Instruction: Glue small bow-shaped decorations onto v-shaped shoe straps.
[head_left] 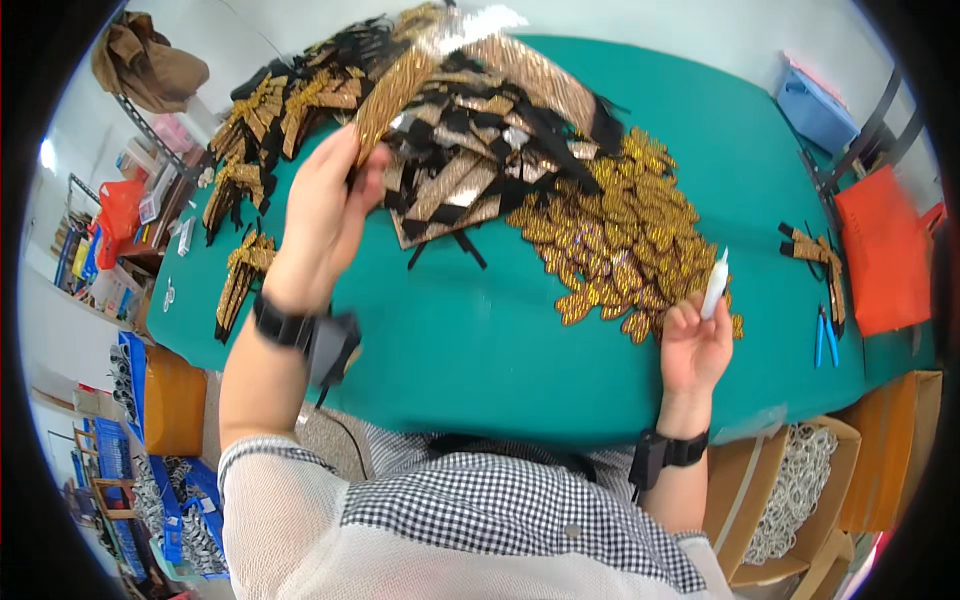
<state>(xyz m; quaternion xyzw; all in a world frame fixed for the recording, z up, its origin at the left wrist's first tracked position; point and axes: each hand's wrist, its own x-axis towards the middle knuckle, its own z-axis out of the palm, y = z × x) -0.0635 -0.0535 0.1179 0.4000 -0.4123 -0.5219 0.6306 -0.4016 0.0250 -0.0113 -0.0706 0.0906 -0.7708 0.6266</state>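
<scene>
My left hand [330, 205] is raised at the left, its thumb and fingers closed on one end of a gold sequined strip [395, 88]. The strip arches up and away from me; its shiny top is blurred by glare. Behind it lies a heap of gold-and-black strips [470, 185] with black ribbon ends. My right hand [697, 350] pinches a slim white tube [716, 287] with its narrow nozzle pointing up. Just beyond the tube spreads a pile of gold sequined patches [620, 225], shaped like small bows.
Gold-and-black bows [250, 110] line the left side of the green table [460, 350]. At the right lie another bow [825, 262] and blue-handled pliers [825, 338]. A red bag [882, 255] hangs beyond. Below right, a cardboard box holds metal-coloured rings [793, 490].
</scene>
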